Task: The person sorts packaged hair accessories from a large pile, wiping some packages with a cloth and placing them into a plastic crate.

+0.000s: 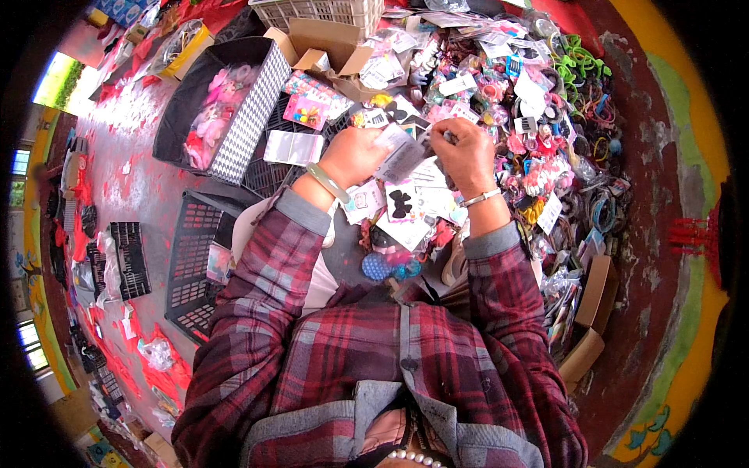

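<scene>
In the head view, the person in a plaid maroon shirt sat over a floor covered with small packaged trinkets. The left hand, with a pale green bangle at the wrist, and the right hand, wearing a thin silver bracelet, met just above the middle of the picture. Between them they held a small clear packet with a card; the left fingers were pinched on its left edge and the right fingers were curled and pressed on its upper right corner, so the packet sat between the two hands, raised over the heap. Just below it, toward six o'clock, lay white cards with black bow shapes and a blue round netted thing. From twelve to three o'clock spread a dense heap of hair ties and bands, with green rings near one o'clock. At ten o'clock stood a black-and-white patterned box holding pink hair pieces, and beside it a black plastic crate. At eight o'clock lay another black crate. An open cardboard box sat at twelve o'clock, and small brown cartons at four o'clock.
</scene>
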Available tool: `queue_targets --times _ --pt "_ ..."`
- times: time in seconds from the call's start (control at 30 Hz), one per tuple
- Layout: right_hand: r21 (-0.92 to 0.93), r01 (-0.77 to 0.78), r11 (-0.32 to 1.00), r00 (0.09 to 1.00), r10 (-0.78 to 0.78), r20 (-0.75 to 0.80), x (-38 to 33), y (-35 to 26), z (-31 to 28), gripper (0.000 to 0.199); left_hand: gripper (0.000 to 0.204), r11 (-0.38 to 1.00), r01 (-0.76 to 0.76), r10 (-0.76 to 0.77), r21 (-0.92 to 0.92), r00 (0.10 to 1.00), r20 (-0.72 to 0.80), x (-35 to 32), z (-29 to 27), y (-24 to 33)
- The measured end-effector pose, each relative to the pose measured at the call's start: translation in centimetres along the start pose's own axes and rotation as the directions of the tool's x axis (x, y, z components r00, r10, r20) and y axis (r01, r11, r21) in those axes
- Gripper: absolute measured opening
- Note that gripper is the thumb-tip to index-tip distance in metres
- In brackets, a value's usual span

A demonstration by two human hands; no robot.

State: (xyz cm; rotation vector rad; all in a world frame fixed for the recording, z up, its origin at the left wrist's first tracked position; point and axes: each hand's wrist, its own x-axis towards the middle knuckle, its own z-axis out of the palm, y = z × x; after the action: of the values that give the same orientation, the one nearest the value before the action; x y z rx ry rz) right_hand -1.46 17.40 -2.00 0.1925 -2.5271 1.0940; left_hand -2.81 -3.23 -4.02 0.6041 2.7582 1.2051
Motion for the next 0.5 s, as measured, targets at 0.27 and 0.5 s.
queue_targets --times 0.27,0.5 --pt "-0.133 -0.289 0.948 0.952 0.299 0.070 1.0 1.9 -3.0 0.018 0.024 0.638 0.191 -0.120 -0.746 0.982 0.149 0.0 -2.1 -1.8" --pt "-0.247 -0.440 0.863 0.853 0.488 0.185 1.2 0.9 -4.7 0.025 0.024 0.382 0.194 -0.231 -0.904 0.967 0.109 -0.5 -4.3 -0.8"
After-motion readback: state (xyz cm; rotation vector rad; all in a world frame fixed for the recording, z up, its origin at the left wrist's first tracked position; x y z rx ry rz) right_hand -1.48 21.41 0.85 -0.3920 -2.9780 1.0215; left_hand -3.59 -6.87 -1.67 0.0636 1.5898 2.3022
